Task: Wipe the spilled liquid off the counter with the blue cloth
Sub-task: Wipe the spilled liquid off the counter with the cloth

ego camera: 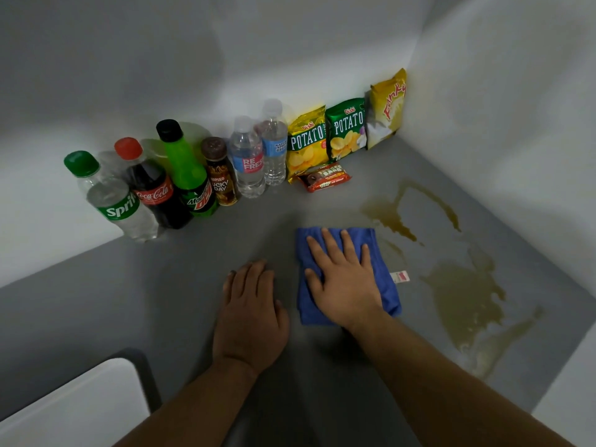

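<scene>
The blue cloth (380,250) lies folded flat on the grey counter (180,285), a rough rectangle whose long axis runs away from the person toward the back wall, tilted slightly to the left at its far end. A small white tag (400,277) sticks out of its right edge. The right hand (346,279) lies palm down on top of it, fingers (332,245) spread open and flat, pointing along the cloth's length; their tips stop short of its far edge, and blue shows on both sides of the hand. Nothing is pinched or gripped. The left hand (251,312) rests flat on the bare counter just left of the cloth, not touching it, fingers loosely open and together.

The spilled liquid (464,298), brownish and thin, lies to the right of the cloth: a broad puddle near the right wall and a second looping trail (392,217) further back, its near end just beside the cloth's far right corner. Faint smears lie along the cloth's right edge.

Against the back wall stands a row of bottles (180,179), then bags of chips (325,137) leaning upright toward the corner, with a small snack bar (324,177) lying in front of them. They are well apart from the cloth, and nothing lies between cloth and spill
</scene>
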Available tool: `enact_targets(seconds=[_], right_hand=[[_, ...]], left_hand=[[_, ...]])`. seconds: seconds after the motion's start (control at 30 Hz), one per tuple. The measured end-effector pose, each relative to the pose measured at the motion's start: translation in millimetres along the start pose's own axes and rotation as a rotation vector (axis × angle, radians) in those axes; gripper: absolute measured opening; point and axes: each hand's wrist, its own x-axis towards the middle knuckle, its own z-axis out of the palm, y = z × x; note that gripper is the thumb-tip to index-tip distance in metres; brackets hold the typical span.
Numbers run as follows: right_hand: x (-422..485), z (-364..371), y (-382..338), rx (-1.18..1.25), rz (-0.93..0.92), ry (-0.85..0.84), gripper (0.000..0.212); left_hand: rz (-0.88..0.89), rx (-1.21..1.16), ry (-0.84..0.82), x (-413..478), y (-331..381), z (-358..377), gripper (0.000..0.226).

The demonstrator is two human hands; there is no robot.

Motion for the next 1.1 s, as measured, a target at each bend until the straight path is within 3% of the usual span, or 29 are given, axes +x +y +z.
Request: enact_targets(seconds=[0.2,0.33,0.5,0.63,0.8,0.93,1.1], right_hand=[[41,-10,11,0.012,-0.141,-0.033,0.071],[52,-17,44,0.007,-0.055,-0.038,0.081],[1,-8,55,0.01,0.073,0.026,0.083],[-19,2,32,-0.011,-0.03,-0.003,0.083],[31,-14,42,0.004,-0.15,-0.021,0.074],[54,-23,69,-0.012,-0.061,-0.025,0.071],[13,-17,81,0.021,0.074,0.031,0.076]], left_hand=[[-0.005,-0.001,-0.009,-1,2,-2,0.055],[-0.003,-0.005,0.003,1,3,-4,0.052],[0.005,-0.014,0.015,0,5,-5,0.05],[0.001,-0.005,0.01,1,8,-6,0.052],[-0.003,0.007,0.002,-1,9,-8,0.054],[0.01,0.012,0.031,-2,9,-7,0.054],[0.014,0.034,0.051,-2,11,-6,0.056]])
